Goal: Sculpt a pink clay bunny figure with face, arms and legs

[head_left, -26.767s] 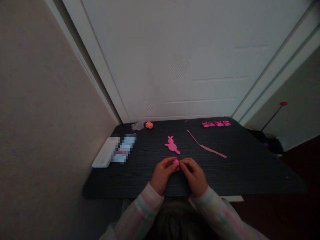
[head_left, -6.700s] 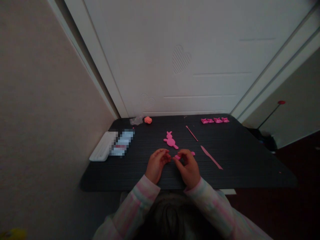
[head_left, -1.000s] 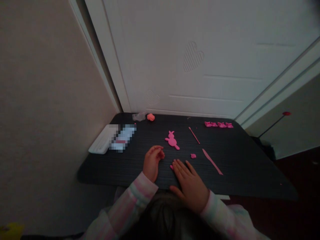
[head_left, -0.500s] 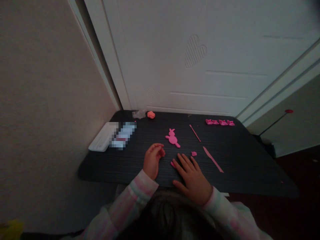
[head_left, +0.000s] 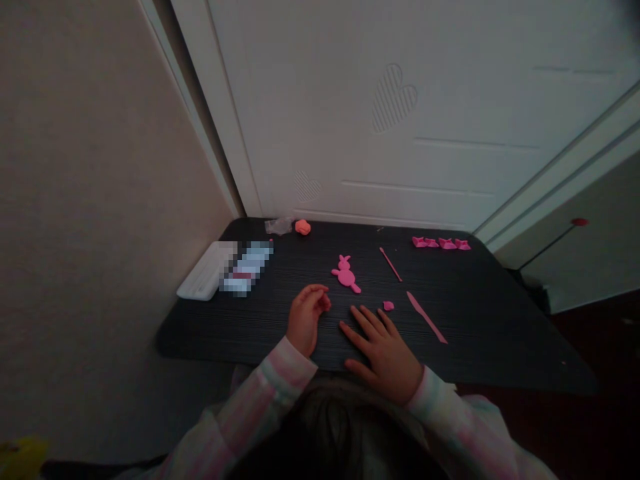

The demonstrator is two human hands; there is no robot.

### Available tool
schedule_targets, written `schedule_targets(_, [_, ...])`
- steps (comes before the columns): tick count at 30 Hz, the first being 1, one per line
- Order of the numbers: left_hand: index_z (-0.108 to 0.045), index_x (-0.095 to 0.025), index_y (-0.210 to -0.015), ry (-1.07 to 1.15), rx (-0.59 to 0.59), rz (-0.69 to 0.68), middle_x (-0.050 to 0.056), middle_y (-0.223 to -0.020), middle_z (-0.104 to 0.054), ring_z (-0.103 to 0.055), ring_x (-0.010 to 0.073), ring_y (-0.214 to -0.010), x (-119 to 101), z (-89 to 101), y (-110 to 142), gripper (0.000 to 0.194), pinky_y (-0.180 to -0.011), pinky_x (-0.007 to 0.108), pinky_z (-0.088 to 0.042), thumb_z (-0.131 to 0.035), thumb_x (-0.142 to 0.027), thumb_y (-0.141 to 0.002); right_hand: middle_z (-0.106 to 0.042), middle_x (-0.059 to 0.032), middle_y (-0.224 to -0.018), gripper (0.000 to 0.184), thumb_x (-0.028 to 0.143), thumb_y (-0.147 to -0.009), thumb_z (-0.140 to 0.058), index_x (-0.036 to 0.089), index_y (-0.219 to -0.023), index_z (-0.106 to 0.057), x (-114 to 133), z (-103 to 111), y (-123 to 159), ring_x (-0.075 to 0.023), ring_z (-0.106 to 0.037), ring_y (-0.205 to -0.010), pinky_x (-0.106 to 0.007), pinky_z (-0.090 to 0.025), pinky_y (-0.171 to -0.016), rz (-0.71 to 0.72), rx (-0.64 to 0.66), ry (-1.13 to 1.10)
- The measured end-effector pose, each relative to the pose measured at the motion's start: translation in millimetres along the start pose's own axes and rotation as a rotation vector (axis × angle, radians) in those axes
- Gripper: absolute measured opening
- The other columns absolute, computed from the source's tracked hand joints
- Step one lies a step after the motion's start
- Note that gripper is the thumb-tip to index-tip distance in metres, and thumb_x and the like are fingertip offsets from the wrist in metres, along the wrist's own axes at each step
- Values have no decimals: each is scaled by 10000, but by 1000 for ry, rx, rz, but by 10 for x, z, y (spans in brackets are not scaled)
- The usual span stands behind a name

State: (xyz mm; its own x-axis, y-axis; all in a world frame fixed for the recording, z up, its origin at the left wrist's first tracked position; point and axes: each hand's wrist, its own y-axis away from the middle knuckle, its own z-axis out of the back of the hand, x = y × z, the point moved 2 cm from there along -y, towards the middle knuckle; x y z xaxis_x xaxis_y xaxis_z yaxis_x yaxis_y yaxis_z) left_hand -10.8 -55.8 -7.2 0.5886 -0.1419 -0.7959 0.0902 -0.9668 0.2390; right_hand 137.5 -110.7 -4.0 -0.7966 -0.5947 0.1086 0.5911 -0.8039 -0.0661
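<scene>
My right hand (head_left: 385,353) lies flat on the dark table (head_left: 480,320), fingers spread. Beside its fingertips is a small pink clay lump (head_left: 389,306). My left hand (head_left: 304,320) rests on its side to the left, fingers curled in; whether anything sits inside them is hidden. Beyond both hands lies a flat pink clay rabbit figure (head_left: 345,275) with ears, a round body, an arm and one leg. A thin pink modelling stick (head_left: 391,265) and a pink plastic knife (head_left: 426,317) lie to the right.
Several pink folded pieces (head_left: 440,243) line the back right. An orange clay lump (head_left: 303,227) and a clear plastic wrapper (head_left: 279,226) are at the back left, near a white case (head_left: 206,272) and a blurred-out item (head_left: 248,268). A white door (head_left: 320,100) stands behind the table.
My right hand has shifted slightly, and the small pink piece that showed under its index fingertip is now out of sight. My left hand stays put.
</scene>
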Motion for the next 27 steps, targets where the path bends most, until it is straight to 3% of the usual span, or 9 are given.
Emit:
schedule_targets(14, [-583, -127, -667, 2, -2, -2, -27, -546, -529, -487, 66, -528, -3, -2, 4, 75, -547, 198, -368, -568, -188, -626, -326, -115, -1357, 509, 456, -805, -418, 294, -1283, -348, -10, 23, -18, -289, -282, -1236, -506, -223, -963, 4, 11, -2])
schedule_targets(20, [-581, -126, -667, 8, -1, -5, -28, -553, -528, -485, 64, -528, -4, -4, 5, 79, -550, 198, -371, -573, -190, -623, -275, -156, -1373, 534, 476, -812, -388, 272, -1300, -317, -22, 17, -9, -294, -271, -1243, -525, -229, -957, 25, 27, -4])
schedule_targets(27, [-577, -128, -675, 11, 4, 7, -24, -554, -524, -486, 73, -529, -5, 2, 9, 91, -547, 204, -373, -580, -202, -623, -301, -128, -1368, 515, 374, -848, -354, 180, -1320, -284, -81, 2, 4, -224, -264, -1255, -431, -254, -995, -6, -43, -36])
